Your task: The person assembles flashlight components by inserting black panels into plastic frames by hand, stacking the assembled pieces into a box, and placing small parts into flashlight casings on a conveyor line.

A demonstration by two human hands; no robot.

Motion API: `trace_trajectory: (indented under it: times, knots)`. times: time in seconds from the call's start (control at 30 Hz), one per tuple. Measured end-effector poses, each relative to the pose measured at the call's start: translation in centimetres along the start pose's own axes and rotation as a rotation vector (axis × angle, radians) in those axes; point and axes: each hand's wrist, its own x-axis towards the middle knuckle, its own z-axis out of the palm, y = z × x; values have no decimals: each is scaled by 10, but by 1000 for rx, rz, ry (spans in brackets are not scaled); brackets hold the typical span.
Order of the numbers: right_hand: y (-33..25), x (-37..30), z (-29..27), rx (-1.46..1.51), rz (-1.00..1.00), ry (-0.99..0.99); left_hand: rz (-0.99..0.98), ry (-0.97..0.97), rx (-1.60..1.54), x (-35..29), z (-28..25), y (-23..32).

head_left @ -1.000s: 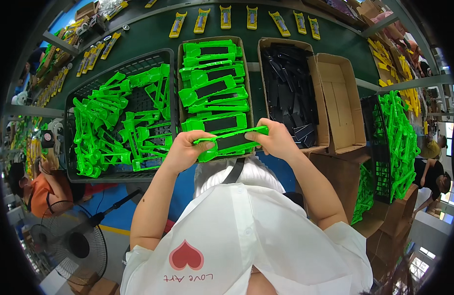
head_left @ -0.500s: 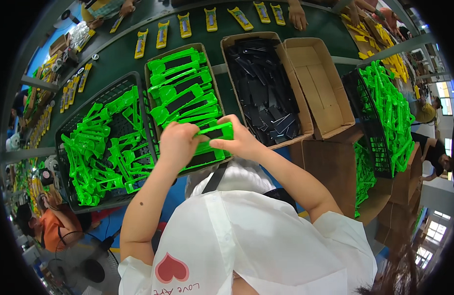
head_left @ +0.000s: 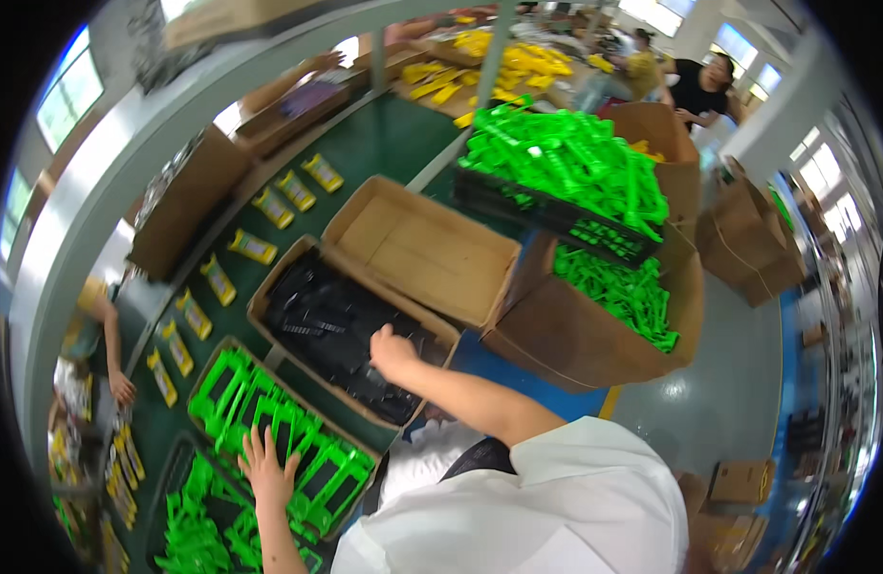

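Note:
My left hand (head_left: 266, 471) has its fingers spread over a cardboard box filled with green plastic frames (head_left: 336, 469), several with black plates inside them. Whether it touches them I cannot tell. My right hand (head_left: 393, 354) is over a neighbouring cardboard box of flat black plastic plates (head_left: 312, 297). Its fingers are curled down toward the plates; their tips are partly hidden, and anything between them cannot be made out. More loose green frames (head_left: 191, 521) lie in a dark basket beside my left forearm.
A shallow cardboard tray (head_left: 422, 253) adjoins the black plates. To the right, a black crate (head_left: 556, 220) heaped with green parts sits over a large carton (head_left: 556, 335). Yellow tools (head_left: 218, 280) line the green table (head_left: 374, 143). At the left is another person's hand (head_left: 122, 387).
The view has swung to the right. Both hands held a green frame; it has left them. My left hand has opened, and my right has moved to the box of black plates.

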Motion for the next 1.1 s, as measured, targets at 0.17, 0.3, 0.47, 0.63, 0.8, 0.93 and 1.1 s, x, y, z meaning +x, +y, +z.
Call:
trace_trajectory:
  times: [0.17, 0.3, 0.47, 0.63, 0.8, 0.93, 1.1]
  knots:
    - [-8, 7, 7, 29, -10, 57, 123, 79, 158, 1, -10, -4]
    - [-9, 4, -39, 226, -69, -217, 56, 44, 145, -13, -20, -4]
    - [33, 20, -47, 21, 74, -3, -88, 786, -273, 7, -14, -62]
    - [49, 40, -41, 97, -100, -52, -672, 679, -336, -67, 50, -180]
    - [35, 18, -60, 47, -136, 46, -749, 638, -374, -64, 54, -177]
    - [18, 5, -65, 71, -204, 19, -1114, 295, -524, -30, 72, -192]
    - [31, 0, -59, 446, 164, -203, -1076, 167, -331, -16, 55, -121]
